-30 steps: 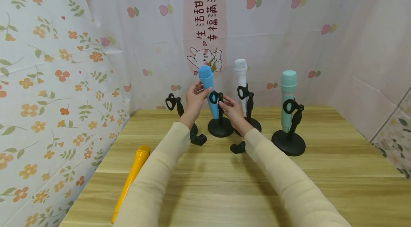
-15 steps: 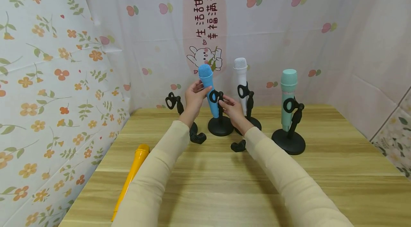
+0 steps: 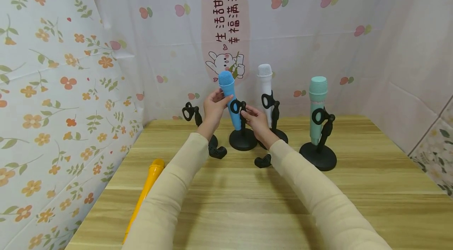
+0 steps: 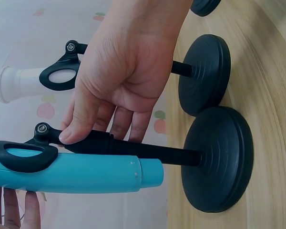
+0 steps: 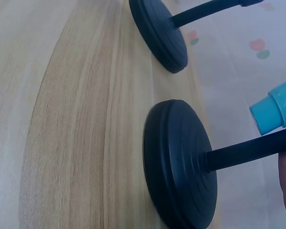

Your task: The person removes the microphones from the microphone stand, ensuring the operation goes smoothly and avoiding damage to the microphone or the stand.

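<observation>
In the head view my left hand (image 3: 214,110) grips a light blue microphone (image 3: 227,81) by its upper body, thumb across the front. The black clip of a desk stand (image 3: 243,140) lies against this tilted microphone. My right hand (image 3: 257,122) holds that stand's post from the right. In the left wrist view, the right hand (image 4: 128,71) has its thumb on the post; left fingers (image 4: 31,210) show below the blue microphone (image 4: 105,174). Its lower end stays apart from the round base (image 4: 219,162). The right wrist view shows that end (image 5: 271,112) beside the post.
A white microphone (image 3: 264,81) on a stand is just behind my right hand. Further right, a mint green microphone (image 3: 318,92) stands in its holder. An unfilled stand (image 3: 192,112) is partly behind my left arm. An orange microphone (image 3: 145,195) lies at the left on the wooden table (image 3: 240,210).
</observation>
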Tool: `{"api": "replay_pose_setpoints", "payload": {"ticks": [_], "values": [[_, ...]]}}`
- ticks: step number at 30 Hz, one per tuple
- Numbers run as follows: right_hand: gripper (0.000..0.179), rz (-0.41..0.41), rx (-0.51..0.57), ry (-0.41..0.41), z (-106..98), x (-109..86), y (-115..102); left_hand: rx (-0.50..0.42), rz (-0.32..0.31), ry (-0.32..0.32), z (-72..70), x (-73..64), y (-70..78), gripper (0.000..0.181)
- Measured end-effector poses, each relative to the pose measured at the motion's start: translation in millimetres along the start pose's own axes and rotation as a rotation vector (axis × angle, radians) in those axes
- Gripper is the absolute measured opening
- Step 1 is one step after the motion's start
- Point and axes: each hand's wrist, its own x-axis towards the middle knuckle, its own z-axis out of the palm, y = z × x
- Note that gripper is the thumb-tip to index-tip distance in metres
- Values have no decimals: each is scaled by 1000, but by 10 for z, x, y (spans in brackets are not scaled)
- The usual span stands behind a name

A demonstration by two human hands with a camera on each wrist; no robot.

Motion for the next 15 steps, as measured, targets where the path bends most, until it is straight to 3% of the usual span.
{"api": "replay_pose_setpoints", "payload": {"ticks": [15], "values": [[45,-9,-11,24,50,-118,-146,0,19,-39,-79,-17,148,51]]}}
